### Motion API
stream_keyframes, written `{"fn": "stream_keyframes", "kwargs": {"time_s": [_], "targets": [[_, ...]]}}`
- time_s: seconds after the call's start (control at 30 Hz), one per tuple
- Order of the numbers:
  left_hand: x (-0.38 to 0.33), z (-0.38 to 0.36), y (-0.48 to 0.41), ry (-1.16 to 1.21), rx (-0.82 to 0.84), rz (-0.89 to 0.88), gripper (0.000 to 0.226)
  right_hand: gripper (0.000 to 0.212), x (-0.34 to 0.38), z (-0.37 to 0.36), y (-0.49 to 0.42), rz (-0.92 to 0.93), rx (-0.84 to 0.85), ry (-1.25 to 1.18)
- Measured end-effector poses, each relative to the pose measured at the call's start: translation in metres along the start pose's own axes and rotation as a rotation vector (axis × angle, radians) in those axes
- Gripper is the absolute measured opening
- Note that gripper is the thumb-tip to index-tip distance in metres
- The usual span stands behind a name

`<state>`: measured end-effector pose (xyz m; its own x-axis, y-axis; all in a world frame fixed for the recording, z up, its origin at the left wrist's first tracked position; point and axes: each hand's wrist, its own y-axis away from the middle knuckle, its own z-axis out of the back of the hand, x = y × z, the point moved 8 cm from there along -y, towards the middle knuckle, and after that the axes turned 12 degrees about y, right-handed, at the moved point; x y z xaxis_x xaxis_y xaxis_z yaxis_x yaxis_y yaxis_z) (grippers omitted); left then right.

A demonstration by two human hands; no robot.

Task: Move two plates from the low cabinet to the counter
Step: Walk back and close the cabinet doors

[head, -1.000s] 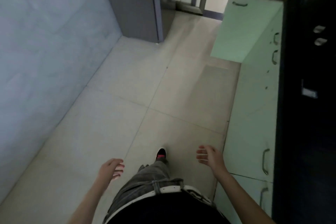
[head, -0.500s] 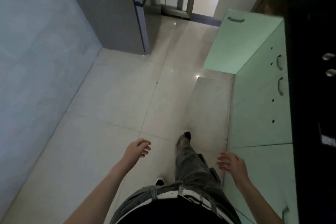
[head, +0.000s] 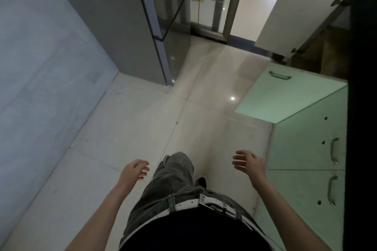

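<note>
No plate is in view. A row of pale green low cabinets [head: 302, 169] runs along the right under a dark counter edge [head: 361, 128]. One green door [head: 285, 96] swings out into the aisle ahead, and a white door [head: 299, 12] stands open beyond it. What lies behind either door is hidden from here. My left hand [head: 134, 171] hangs over the floor, fingers loosely curled, holding nothing. My right hand [head: 247, 162] is held out beside the closed cabinet fronts, fingers spread and empty.
A pale tiled floor [head: 132, 128] forms a narrow aisle between a blue-grey wall [head: 40, 67] on the left and the cabinets. A grey tall unit [head: 126, 22] stands at the back left, with a glass door [head: 206, 2] behind it. My legs are mid-stride.
I have walked forward along the aisle; the open green door is nearer and a white open door has come into view. Both hands stayed empty, swinging slightly.
</note>
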<state>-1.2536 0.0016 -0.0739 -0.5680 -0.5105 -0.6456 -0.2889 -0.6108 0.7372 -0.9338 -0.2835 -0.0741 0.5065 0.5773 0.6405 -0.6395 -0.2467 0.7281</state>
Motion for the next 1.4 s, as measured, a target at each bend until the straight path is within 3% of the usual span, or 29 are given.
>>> {"fn": "stream_keyframes", "kwargs": {"time_s": [0.3, 0.7, 0.87, 1.1, 1.4], "targets": [[-0.138, -0.035, -0.15, 0.059, -0.042, 0.026, 0.019, 0.027, 0.16, -0.014, -0.15, 0.035, -0.011, -0.006], [-0.459, -0.19, -0.318, -0.208, 0.293, -0.205, 0.02, 0.027, 0.303, 0.042, -0.264, -0.019, -0.228, -0.059], [-0.524, -0.267, -0.373, -0.26, 0.37, -0.18, 0.017, 0.026, 0.342, 0.064, -0.333, -0.086, -0.267, -0.173], [-0.605, -0.331, -0.444, -0.269, 0.309, -0.13, 0.018, 0.026, 0.441, 0.11, -0.43, -0.108, -0.269, -0.241], [-0.721, -0.435, -0.52, -0.489, 0.428, -0.143, 0.023, 0.024, 0.506, 0.163, -0.497, -0.143, -0.451, -0.432]]}}
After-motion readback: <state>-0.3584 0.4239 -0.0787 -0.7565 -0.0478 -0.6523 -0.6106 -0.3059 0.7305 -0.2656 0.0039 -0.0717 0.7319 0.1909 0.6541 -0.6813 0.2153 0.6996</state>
